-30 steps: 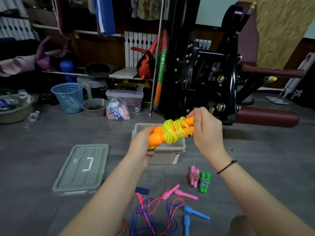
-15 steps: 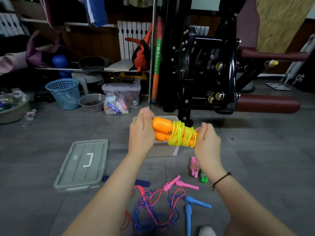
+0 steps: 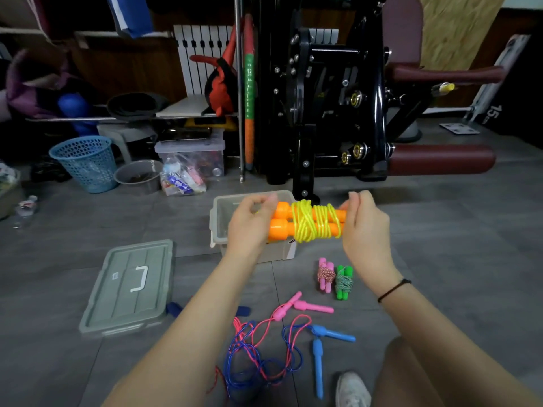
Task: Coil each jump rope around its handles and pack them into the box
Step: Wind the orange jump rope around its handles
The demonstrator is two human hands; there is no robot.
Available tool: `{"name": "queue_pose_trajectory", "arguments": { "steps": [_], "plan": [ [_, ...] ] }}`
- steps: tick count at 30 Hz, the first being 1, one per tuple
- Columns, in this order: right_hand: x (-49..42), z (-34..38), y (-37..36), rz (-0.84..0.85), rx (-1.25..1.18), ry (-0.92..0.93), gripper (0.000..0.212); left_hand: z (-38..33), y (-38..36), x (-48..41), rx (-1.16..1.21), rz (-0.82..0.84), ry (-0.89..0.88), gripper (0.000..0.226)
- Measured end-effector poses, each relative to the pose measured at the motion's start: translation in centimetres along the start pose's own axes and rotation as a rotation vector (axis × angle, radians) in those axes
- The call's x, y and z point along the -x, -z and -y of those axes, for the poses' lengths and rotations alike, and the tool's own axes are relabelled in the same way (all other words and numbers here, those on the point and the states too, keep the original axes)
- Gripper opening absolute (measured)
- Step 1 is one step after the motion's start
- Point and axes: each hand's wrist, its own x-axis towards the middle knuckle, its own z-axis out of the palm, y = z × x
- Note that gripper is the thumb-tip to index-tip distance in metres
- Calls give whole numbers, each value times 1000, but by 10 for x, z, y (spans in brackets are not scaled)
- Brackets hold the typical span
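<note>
Grey tiled floor (image 3: 440, 245) thru-out, matte, evenly lit. At back, dk brown wood wall panelling (image 3: 126, 69) w/ white ribbed radiator (image 3: 199, 54) in front. Black steel gym machine (image 3: 320, 83) ctr-right, maroon padded roller (image 3: 440, 159) sticking out low. Chrome upright pole (image 3: 238, 83) just beside. Low white shelf board (image 3: 182, 107) carrying red-and-black fabric bag (image 3: 223, 86). On floor nr shelf: blue perforated plastic basket (image 3: 85, 163), grey round bowl (image 3: 138, 177), clear lidded plastic bin (image 3: 191, 148). Straw-coloured chipboard panel (image 3: 458, 30) top right.

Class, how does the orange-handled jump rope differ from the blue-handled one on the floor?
The orange-handled jump rope has its yellow cord wound round side-by-side handles; the blue-handled jump rope has a loose cord and splayed handles. The left hand and right hand hold the orange one; the blue one lies on the floor. Both have two handles.
</note>
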Motion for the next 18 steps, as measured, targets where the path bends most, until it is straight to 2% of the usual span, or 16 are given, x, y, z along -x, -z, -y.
{"name": "queue_pose_trajectory", "arguments": {
  "steps": [2, 3, 5, 8, 10, 14, 16, 18],
  "plan": [
    [0, 0, 1, 32, 28, 108, 31, 4, -2, -3, 119, 38, 165, 14],
    [-1, -1, 1, 59, 18, 129, 28, 5, -2, -4, 142, 33, 189, 15],
    [-4, -6, 2, 151, -50, 53, 28, 5, -5, -9, 120, -8, 171, 23],
    [-4, -24, 5, 340, -202, -204, 30, 14, -16, -27, -83, -68, 41, 40],
    [-2, -43, 0, 365, -214, -321, 28, 26, -29, -36, -219, -63, -45, 43],
    [1, -74, -18, 366, -192, -434, 19, 46, -50, -54, -467, -5, -120, 49],
    [3, -86, -31, 473, -182, -466, 18, 68, -49, -64, -574, 36, -110, 50],
    [7, -98, -45, 638, -254, -508, 27, 93, -46, -73, -623, 61, -90, 47]
  ]
}}
